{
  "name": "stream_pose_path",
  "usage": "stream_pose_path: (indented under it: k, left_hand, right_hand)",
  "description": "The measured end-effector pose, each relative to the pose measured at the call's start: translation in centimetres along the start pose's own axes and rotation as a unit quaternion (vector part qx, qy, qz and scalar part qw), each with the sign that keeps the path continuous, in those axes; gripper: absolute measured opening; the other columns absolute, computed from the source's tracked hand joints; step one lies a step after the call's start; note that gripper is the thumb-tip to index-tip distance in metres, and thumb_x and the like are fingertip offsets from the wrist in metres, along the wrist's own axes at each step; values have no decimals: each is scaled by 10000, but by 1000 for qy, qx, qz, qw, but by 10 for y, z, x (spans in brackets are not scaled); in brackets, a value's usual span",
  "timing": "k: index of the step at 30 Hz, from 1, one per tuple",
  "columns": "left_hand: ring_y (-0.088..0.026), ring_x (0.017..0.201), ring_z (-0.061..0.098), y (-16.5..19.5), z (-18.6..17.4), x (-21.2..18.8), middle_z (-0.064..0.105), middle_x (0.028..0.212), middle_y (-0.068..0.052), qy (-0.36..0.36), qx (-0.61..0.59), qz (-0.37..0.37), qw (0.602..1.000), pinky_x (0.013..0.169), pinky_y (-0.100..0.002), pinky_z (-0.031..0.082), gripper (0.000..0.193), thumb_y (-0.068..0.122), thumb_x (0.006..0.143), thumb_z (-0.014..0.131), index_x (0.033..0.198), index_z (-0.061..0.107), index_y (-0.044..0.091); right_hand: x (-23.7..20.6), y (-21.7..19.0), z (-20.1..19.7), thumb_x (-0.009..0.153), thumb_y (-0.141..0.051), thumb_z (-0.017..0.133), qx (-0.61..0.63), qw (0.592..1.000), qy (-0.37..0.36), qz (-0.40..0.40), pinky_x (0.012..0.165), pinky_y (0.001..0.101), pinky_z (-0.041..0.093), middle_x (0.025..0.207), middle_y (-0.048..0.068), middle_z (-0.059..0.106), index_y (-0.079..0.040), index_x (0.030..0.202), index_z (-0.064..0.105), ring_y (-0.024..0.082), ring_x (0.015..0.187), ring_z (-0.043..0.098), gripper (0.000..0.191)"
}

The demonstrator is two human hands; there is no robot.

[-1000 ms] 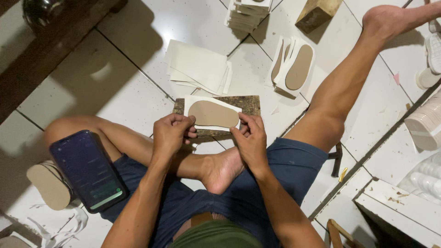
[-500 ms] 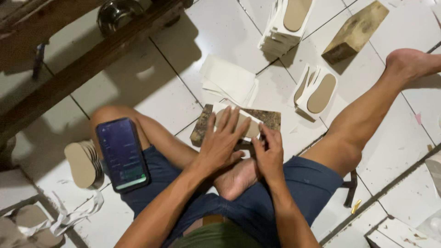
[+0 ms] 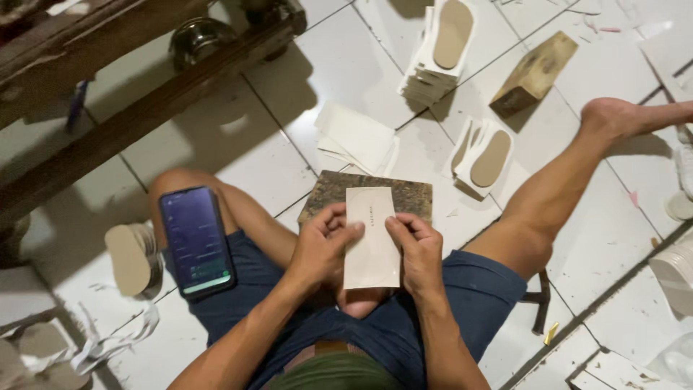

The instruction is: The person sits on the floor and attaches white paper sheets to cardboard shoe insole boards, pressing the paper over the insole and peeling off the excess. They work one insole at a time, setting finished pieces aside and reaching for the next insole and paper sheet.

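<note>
I sit on a white tiled floor with a cream rectangular sheet (image 3: 372, 238) held upright in front of me. My left hand (image 3: 323, 244) pinches its left edge and my right hand (image 3: 413, 245) pinches its right edge. Behind the sheet lies a worn dark cutting board (image 3: 404, 193) on the floor. A stack of the same cream sheets (image 3: 357, 137) sits just beyond the board. A smartphone (image 3: 196, 240) with a lit screen rests on my left thigh.
Cut-out sheets with sole-shaped holes (image 3: 485, 155) lie to the right, and a taller stack (image 3: 440, 47) further back. A wooden block (image 3: 534, 72) lies at upper right. Tan insoles (image 3: 133, 258) are piled at left, with a wooden bench (image 3: 108, 94) behind them.
The tan sole piece and cut sheet that were on the board are gone; both hands now hold a plain uncut cream sheet. The view has shifted left and down.
</note>
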State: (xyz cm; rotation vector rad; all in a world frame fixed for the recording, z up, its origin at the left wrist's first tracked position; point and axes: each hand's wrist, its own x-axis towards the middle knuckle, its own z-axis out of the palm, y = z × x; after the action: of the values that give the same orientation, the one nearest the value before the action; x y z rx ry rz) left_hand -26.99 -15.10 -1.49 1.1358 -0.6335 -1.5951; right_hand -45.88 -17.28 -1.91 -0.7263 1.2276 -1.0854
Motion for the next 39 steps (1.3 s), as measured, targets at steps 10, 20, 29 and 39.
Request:
stream_pose_path:
  k: [10,20,29,39]
  left_hand:
    - [-96,787,651,-7,-20,-1,712,899,-25,-46,-165,-90,981,735,-251,536,95,111,953,735,1006,685,52]
    - [-102,826,668,-4,-20,7,719,938,-33,-33,-130,-82,988,751,-258,543,176,124,913,702,1072,682,52]
    - [-125,829,627,-10,-21,23,690,962,-83,-17,-28,-15,999,706,-259,522,296,72,928,754,1174,633,-39]
    - [-165,1118,649,12,-8,-7,660,1281,-111,-99,70,20,992,927,-300,563,806,52,816,779,1544,433,37]
  right_hand:
    - [-10,-17,-7,977,-76,647,130,982,-89,99,722,270,562,906,80,725,36,1040,689,135,784,684,135]
    - [-15,-17,1,961,-76,656,44,992,-78,94,694,262,550,867,55,724,27,999,702,113,755,667,119]
    - [-17,-4,6,944,-94,713,-82,995,-38,35,632,215,484,823,16,690,14,984,742,64,710,593,120]
    - [-22,-8,13,896,-5,730,-325,895,-96,-288,632,201,566,977,34,665,-2,1006,701,71,861,672,114]
